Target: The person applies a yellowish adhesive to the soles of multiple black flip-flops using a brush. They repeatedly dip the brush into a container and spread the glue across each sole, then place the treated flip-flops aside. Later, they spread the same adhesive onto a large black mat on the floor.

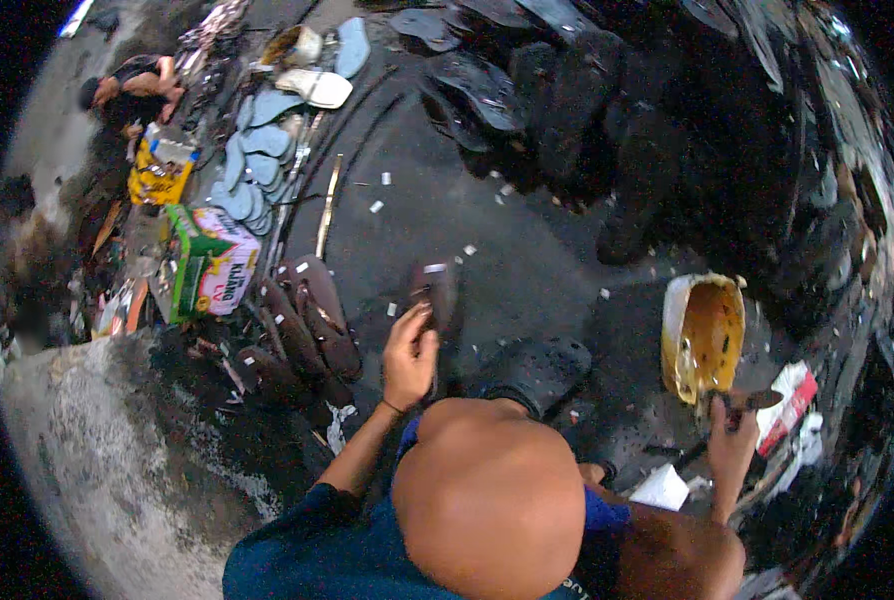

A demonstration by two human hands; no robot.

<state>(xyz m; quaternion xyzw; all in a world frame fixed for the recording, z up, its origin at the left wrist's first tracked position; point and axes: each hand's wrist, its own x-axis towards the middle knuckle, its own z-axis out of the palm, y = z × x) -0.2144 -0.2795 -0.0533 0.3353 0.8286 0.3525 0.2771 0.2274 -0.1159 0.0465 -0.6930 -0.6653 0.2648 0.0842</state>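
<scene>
My left hand (410,352) reaches forward and pinches a brown shoe sole (435,292) by its near end, holding it over the dark floor. My right hand (732,440) is out to the right and grips a dark-handled tool (755,400). The tool's tip rests at the lower rim of a yellow, glue-stained tub (704,338). My bare knee (487,495) fills the lower middle of the view, between the two arms. A black perforated sandal piece (542,365) lies just beyond the knee.
Brown soles (307,322) are piled left of my left hand, beside a green and pink box (212,262). Light blue soles (252,165) and a yellow bag (159,172) lie farther left. Black soles (487,90) crowd the top. Another person (132,85) crouches at the upper left.
</scene>
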